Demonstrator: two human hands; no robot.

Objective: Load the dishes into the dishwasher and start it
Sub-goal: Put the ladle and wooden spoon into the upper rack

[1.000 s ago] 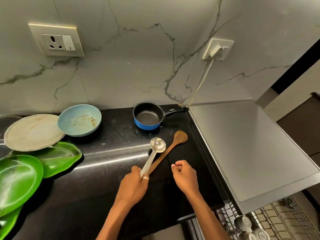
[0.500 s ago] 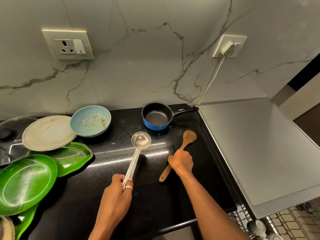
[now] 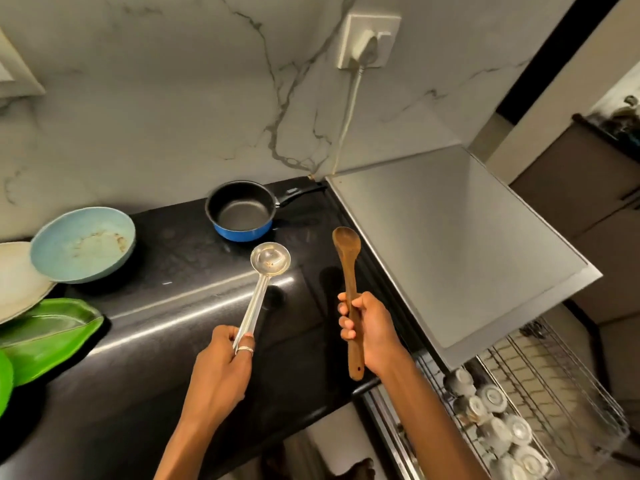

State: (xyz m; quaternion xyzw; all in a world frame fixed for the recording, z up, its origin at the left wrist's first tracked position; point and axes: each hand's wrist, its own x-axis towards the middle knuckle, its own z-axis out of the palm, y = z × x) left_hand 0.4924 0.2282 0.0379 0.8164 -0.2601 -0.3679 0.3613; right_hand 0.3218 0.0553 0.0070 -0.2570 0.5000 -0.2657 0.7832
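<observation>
Head view checked. Noted left hand (image 3: 221, 362) curled round the handle end of steel ladle (image 3: 266, 271), held over black tabletop (image 3: 156, 341). Noted right hand (image 3: 370, 327) gripping wooden spoon (image 3: 348, 258) mid-handle, near tabletop's right edge. Hands well apart. Logged blue saucepan (image 3: 239, 213) at back edge, soiled blue bowl (image 3: 83, 244) toward left. Recorded pale plate (image 3: 17, 282) and green plates (image 3: 52, 330) cut off at left edge. Found dishwasher rack (image 3: 536, 393) at lower right; cups (image 3: 491, 410) inside blurred, count unclear.

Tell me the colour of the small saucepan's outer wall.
Blue outside, black inside; the saucepan shows best in the head view.
</observation>
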